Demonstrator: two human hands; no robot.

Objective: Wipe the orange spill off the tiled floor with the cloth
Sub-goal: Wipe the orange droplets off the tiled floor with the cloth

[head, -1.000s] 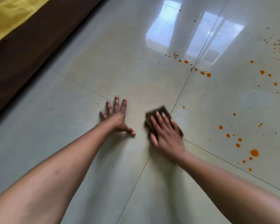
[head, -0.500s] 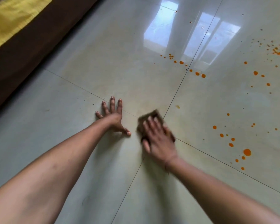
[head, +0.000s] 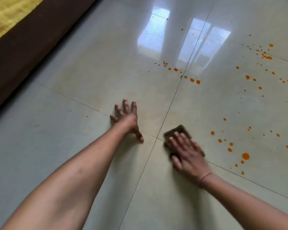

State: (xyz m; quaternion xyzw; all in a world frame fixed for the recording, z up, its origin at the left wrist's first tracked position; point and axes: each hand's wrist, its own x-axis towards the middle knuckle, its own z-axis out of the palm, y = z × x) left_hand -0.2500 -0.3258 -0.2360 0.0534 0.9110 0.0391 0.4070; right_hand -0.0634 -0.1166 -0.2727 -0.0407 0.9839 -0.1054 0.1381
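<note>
A dark brown cloth (head: 175, 131) lies flat on the glossy pale tiled floor (head: 90, 80), just right of where the grout lines cross. My right hand (head: 188, 153) presses down on it, fingers spread over most of it, blurred by motion. My left hand (head: 128, 118) rests flat on the floor to the left, fingers apart, holding nothing. Orange spill drops (head: 245, 156) are scattered to the right of the cloth, with a further cluster of orange drops (head: 192, 80) along the grout line ahead and more orange drops (head: 267, 57) at the far right.
A dark brown piece of furniture (head: 28, 52) with a yellow cover (head: 8, 15) runs along the left edge. Bright window reflections (head: 154, 35) glare on the tiles ahead.
My right hand has slid the cloth to the right and toward me, away from my left hand. The small orange drop near the grout line ahead of the cloth is gone.
</note>
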